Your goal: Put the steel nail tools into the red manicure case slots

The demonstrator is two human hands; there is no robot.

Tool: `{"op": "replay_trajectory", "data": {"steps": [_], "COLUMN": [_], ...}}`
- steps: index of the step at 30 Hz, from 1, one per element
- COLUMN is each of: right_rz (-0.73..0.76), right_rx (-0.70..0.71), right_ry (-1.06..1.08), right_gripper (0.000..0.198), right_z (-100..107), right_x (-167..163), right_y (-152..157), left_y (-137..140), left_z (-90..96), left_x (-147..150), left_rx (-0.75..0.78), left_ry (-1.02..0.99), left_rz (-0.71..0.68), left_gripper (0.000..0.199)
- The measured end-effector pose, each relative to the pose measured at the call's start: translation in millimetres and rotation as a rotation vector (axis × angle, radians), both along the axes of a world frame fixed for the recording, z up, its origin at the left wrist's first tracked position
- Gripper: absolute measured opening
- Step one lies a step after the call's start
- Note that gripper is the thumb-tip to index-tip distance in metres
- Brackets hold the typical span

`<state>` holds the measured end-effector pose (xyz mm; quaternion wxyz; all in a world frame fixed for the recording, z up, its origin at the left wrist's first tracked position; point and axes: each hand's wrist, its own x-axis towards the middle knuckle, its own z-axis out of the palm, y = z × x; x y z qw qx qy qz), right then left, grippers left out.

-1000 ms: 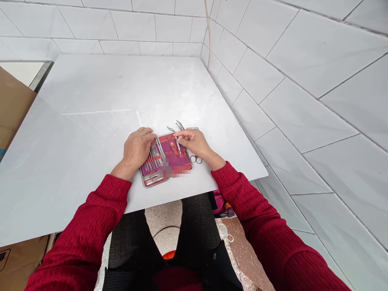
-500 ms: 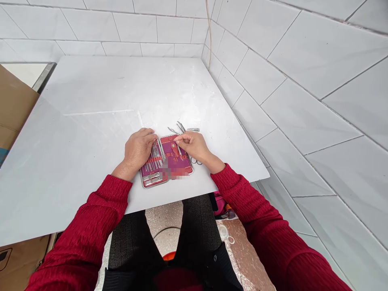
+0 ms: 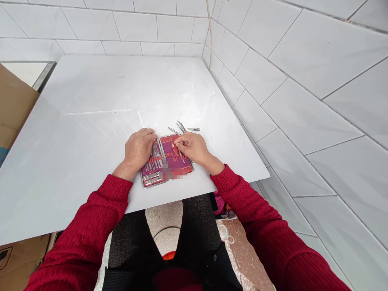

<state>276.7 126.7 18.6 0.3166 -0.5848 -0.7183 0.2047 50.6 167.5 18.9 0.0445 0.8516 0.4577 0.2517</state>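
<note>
Head view, only one here. Manicure case (image 3: 180,164) open on the table (image 3: 100,89), near the near edge, between both hands. Left hand (image 3: 138,147) at the far edge of its left half: fingers close together, thumb drawn in; firm pinch or just resting, can't tell. Right hand (image 3: 192,146) over the right half: thumb and index pressed together, looks like a pinch on the far end of a slim metal tool (image 3: 181,155), grip partly covered.

Handling, my judgement: keep the left hand steadying the case, hold the tool low, line it up with the orange-red loops (image 3: 172,157), push gently lengthwise, no twisting. Watch the tip against the lining and the snap strap (image 3: 173,147).

Left half has slim tools (image 3: 154,157) under a strap, clippers (image 3: 150,178) at the near end. Nippers (image 3: 180,126) and a small metal piece (image 3: 193,129) lie on the far side, near the right hand. Patch at the case's near side pixelated.

Table white, glossy, scuffed. Tiled walls far (image 3: 135,26) and right, cable (image 3: 209,32) in the corner. Cardboard box (image 3: 15,105) at left, speckled floor (image 3: 165,210) below.
</note>
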Motion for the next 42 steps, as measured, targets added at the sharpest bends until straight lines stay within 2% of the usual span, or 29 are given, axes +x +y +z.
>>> {"op": "replay_trajectory", "data": {"steps": [6, 10, 13, 20, 23, 28, 34, 42], "right_rz": [0.005, -0.152, -0.246, -0.164, -0.156, -0.143, -0.133, -0.142], "right_rx": [-0.002, 0.025, 0.038, -0.158, -0.159, -0.145, -0.201, -0.195], "right_ry": [-0.003, 0.091, 0.088, -0.233, -0.363, -0.628, -0.695, -0.728], "right_gripper": [0.016, 0.022, 0.015, 0.014, 0.011, 0.022, 0.021, 0.015], "right_z": [2, 3, 7, 21, 25, 31, 39, 41], "right_x": [0, 14, 26, 24, 18, 5, 0, 0], "right_y": [-5, -1, 2, -3, -5, -3, -2, 2], "left_y": [0, 0, 1, 1, 1, 0, 0, 1], "left_z": [-0.2, 0.0, -0.1, -2.0, -2.1, -1.5, -0.9, -1.2], "left_x": [0, -1, -2, -3, -3, -3, -3, -3], "left_rx": [0.008, -0.002, -0.007, 0.008, 0.004, -0.004, -0.014, -0.019], "left_ry": [0.0, -0.008, -0.016, -0.025, -0.028, -0.031, -0.04, -0.041], "left_rz": [-0.011, -0.032, -0.046, -0.045, -0.044, -0.04, -0.059, -0.061], "left_gripper": [0.033, 0.034, 0.034, 0.034, 0.034, 0.034, 0.034, 0.034]}}
